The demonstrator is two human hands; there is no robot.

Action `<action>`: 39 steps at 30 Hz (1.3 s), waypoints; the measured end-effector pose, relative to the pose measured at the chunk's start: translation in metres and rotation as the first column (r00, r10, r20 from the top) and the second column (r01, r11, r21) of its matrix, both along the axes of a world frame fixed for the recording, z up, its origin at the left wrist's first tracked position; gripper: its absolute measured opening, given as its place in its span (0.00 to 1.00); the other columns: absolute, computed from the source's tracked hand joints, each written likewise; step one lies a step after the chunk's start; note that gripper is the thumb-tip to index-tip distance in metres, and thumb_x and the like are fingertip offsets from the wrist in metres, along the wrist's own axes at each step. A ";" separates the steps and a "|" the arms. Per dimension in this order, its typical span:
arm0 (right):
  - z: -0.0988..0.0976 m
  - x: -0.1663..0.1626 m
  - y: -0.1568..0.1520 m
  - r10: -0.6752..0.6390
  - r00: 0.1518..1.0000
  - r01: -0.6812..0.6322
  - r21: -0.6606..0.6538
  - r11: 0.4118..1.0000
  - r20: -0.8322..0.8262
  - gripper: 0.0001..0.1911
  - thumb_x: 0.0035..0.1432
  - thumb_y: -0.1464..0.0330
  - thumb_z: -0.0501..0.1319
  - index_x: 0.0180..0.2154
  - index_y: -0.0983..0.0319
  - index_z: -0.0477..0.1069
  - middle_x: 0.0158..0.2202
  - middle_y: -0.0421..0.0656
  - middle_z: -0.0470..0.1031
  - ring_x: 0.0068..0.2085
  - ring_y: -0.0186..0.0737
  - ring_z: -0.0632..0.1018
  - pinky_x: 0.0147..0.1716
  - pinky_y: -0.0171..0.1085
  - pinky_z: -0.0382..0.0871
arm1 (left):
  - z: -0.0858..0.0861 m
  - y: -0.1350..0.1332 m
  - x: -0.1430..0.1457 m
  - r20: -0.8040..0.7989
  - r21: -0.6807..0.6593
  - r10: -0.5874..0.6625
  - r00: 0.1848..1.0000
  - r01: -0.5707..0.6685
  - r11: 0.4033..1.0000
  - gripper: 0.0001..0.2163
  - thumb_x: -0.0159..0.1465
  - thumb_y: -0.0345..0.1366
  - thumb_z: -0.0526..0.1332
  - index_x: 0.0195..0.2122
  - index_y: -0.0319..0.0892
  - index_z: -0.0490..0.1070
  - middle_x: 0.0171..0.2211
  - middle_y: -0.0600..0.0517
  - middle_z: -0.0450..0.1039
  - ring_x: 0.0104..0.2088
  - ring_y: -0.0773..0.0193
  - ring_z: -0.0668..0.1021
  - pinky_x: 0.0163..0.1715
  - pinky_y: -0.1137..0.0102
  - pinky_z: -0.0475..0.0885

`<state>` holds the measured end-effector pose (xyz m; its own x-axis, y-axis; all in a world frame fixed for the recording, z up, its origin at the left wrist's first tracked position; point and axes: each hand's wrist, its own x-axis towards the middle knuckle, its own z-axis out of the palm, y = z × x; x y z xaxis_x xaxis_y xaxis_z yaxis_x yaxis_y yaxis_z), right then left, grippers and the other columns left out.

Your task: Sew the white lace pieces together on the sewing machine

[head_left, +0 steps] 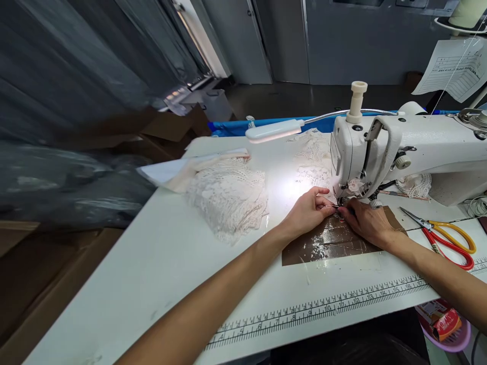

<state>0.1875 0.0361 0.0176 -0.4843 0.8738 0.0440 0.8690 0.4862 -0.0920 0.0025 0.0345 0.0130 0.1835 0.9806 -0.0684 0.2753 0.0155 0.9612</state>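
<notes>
While pinching lace [336,206] in left hand [308,213] at sewing machine [418,147] (right hand [367,223] grip unclear): scissors [445,238] by worktop [171,263] right edge, grey doors [342,40] behind.

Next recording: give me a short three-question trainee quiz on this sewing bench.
1. True or false: the scissors lie to the right of the right hand.
2. What is heaped left of the left hand? A) lace pile B) thread cones C) pliers
3. Where do both hands meet?
Key: 1 true; 2 A; 3 at the needle of the sewing machine.
</notes>
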 end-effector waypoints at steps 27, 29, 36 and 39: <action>-0.008 0.037 -0.007 0.326 0.828 -0.341 0.053 0.939 -0.456 0.15 0.64 0.71 0.52 0.46 0.66 0.76 0.37 0.48 0.74 0.38 0.41 0.73 0.39 0.39 0.69 | -0.006 -0.010 -0.010 -0.413 0.677 0.006 0.911 0.302 0.671 0.06 0.68 0.31 0.57 0.37 0.39 0.74 0.35 0.49 0.76 0.33 0.67 0.78 0.30 0.72 0.76; -0.012 0.039 -0.009 0.372 0.815 -0.370 0.096 0.924 -0.444 0.17 0.65 0.71 0.52 0.50 0.65 0.75 0.41 0.50 0.74 0.41 0.43 0.73 0.42 0.43 0.70 | -0.006 -0.011 -0.007 -0.399 0.707 0.037 0.916 0.282 0.649 0.06 0.67 0.31 0.58 0.37 0.39 0.74 0.35 0.49 0.77 0.33 0.67 0.79 0.30 0.71 0.75; -0.016 0.038 -0.011 0.390 0.845 -0.382 0.096 0.919 -0.366 0.17 0.63 0.71 0.56 0.52 0.59 0.75 0.45 0.51 0.72 0.44 0.46 0.72 0.45 0.47 0.70 | -0.007 -0.012 -0.004 -0.544 0.746 0.109 0.832 0.420 0.516 0.08 0.69 0.31 0.56 0.36 0.40 0.74 0.34 0.50 0.79 0.34 0.64 0.79 0.35 0.65 0.75; -0.019 0.037 -0.011 0.392 0.845 -0.380 0.106 0.919 -0.364 0.18 0.63 0.71 0.57 0.53 0.58 0.75 0.45 0.51 0.72 0.45 0.46 0.71 0.45 0.48 0.69 | -0.007 -0.012 -0.005 -0.583 0.737 0.112 0.805 0.466 0.490 0.08 0.69 0.30 0.55 0.37 0.40 0.74 0.35 0.51 0.79 0.35 0.64 0.79 0.35 0.65 0.75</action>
